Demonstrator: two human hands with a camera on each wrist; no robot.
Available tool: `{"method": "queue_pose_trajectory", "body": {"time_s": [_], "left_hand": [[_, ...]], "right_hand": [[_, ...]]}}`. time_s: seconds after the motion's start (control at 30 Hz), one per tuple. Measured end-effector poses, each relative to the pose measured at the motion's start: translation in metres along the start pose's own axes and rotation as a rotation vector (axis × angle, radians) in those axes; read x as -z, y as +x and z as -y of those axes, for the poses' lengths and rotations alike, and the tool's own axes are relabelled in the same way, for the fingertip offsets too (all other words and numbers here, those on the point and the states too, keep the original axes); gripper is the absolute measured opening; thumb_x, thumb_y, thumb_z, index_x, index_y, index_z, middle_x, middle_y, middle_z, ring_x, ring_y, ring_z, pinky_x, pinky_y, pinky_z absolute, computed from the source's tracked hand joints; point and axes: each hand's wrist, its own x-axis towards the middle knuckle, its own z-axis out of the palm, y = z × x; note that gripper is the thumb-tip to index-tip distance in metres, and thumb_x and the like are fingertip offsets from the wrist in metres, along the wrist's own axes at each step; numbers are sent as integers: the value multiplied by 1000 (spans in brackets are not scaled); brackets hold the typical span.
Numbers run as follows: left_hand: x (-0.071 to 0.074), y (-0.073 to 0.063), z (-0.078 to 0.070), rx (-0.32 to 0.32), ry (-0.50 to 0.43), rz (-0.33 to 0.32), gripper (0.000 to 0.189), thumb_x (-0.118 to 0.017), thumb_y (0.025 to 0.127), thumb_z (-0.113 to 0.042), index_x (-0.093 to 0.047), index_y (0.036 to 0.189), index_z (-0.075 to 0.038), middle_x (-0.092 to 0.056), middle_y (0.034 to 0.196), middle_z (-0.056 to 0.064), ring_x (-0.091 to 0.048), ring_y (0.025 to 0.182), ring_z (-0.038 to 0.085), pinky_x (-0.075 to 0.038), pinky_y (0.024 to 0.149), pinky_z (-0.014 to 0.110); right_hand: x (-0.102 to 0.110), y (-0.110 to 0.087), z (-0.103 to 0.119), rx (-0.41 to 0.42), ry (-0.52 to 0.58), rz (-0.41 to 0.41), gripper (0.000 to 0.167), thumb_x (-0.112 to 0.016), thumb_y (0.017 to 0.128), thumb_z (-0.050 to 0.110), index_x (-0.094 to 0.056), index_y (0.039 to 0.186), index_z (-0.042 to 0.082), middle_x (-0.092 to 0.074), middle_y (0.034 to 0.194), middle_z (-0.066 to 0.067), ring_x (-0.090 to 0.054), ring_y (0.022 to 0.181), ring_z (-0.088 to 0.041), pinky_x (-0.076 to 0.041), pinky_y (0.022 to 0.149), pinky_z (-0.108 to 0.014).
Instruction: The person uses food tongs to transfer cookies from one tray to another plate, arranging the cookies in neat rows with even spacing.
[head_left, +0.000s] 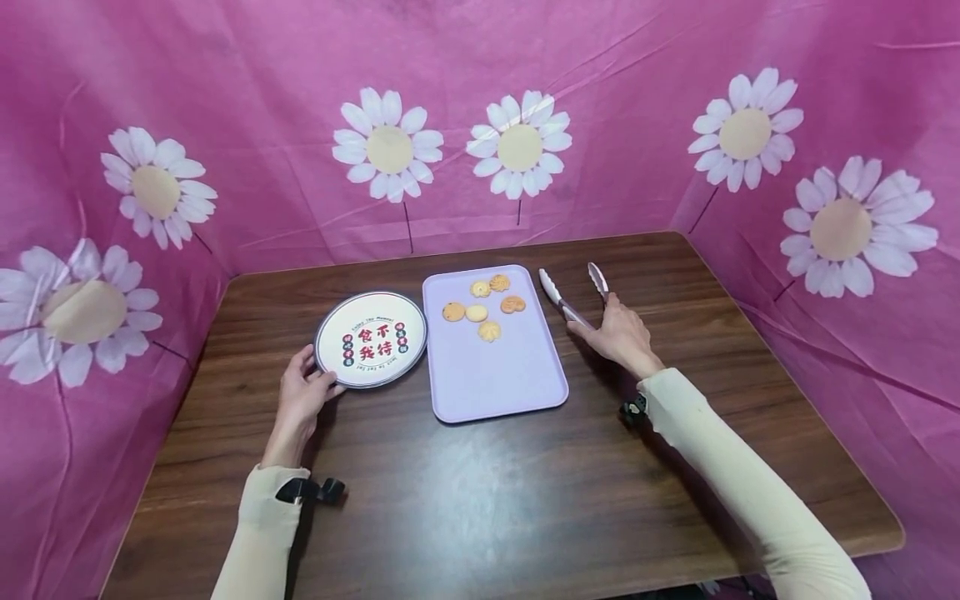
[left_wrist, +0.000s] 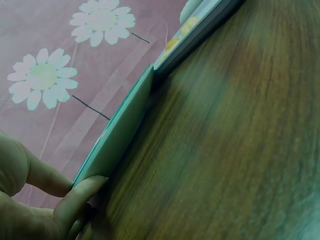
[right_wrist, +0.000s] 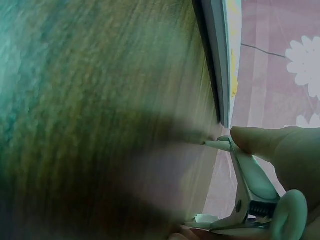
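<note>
A round white plate (head_left: 386, 364) with a dark rim and red lettering lies on the left, close beside the lilac tray. My left hand (head_left: 303, 392) pinches its near-left rim; in the left wrist view the thumb and fingers sit on either side of the plate's edge (left_wrist: 122, 132). To the right of the tray, my right hand (head_left: 618, 333) grips metal tongs (head_left: 552, 287) whose two arms are spread apart, tips pointing away from me. The right wrist view shows the thumb against one arm of the tongs (right_wrist: 250, 172), with nothing between the arms.
The lilac tray (head_left: 495, 387) lies mid-table with several cookies (head_left: 489, 332) in its far half. Under everything is a dark wooden table (head_left: 465, 500). A pink cloth with white daisies (head_left: 450, 50) stands behind and along both sides.
</note>
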Motion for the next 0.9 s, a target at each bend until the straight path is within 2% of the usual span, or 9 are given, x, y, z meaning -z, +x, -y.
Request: {"method": "queue_pose_trajectory", "body": {"time_s": [0.27, 0.4, 0.53, 0.6, 0.7, 0.8, 0.87, 0.9], "left_hand": [[-1, 1, 1, 3, 10, 6, 79, -40, 100, 15, -5, 167, -5, -12, 173, 23, -37, 150, 38, -61, 75, 7], [-2, 1, 1, -2, 24, 1, 79, -40, 100, 15, -5, 167, -4, -12, 173, 22, -37, 151, 38, -60, 74, 5], [-4, 2, 1, -4, 35, -5, 78, -41, 100, 14, -7, 167, -5, -15, 173, 22, -38, 150, 37, -60, 73, 5], [-5, 4, 1, -4, 40, -7, 78, -42, 100, 13, -7, 167, -5, -15, 173, 22, -39, 150, 37, -60, 73, 6], [-5, 5, 2, 0, 48, -18, 78, -42, 100, 13, -8, 167, -5, -16, 173, 21, -39, 150, 36, -60, 71, 5], [-3, 5, 2, 5, 48, -29, 77, -42, 100, 13, -8, 168, -6, -17, 173, 20, -40, 150, 35, -59, 72, 5], [-2, 4, 2, 5, 45, -29, 77, -42, 101, 13, -8, 168, -6, -16, 173, 20, -40, 150, 35, -60, 73, 5], [-2, 4, 2, 6, 45, -30, 77, -42, 101, 13, -8, 168, -6, -16, 173, 20, -40, 150, 35, -60, 73, 5]], "right_hand": [[-5, 2, -5, 11, 39, -51, 84, -70, 89, 60, -47, 137, -4, -64, 124, -39, -63, 111, -58, -57, 78, -67], [-3, 4, -9, 37, 78, -56, 85, -73, 88, 59, -47, 143, -1, -64, 125, -35, -62, 113, -56, -56, 83, -68], [1, 5, -14, 89, 123, -73, 90, -76, 88, 53, -42, 153, 1, -64, 128, -33, -61, 116, -54, -55, 91, -68], [4, 5, -15, 122, 140, -87, 91, -77, 88, 50, -40, 155, 1, -66, 124, -32, -62, 114, -52, -55, 93, -67], [8, 3, -16, 184, 165, -96, 89, -77, 89, 48, -40, 155, 0, -68, 109, -29, -65, 102, -46, -55, 89, -62], [11, 1, -13, 250, 188, -79, 85, -77, 91, 44, -42, 154, 0, -67, 95, -22, -64, 89, -37, -55, 82, -51], [13, -2, -11, 288, 202, -52, 81, -77, 93, 41, -43, 154, 0, -67, 94, -19, -62, 86, -33, -52, 79, -45], [13, -4, -9, 305, 211, -36, 79, -77, 93, 39, -44, 154, 0, -68, 99, -20, -63, 89, -34, -53, 81, -45]]}}
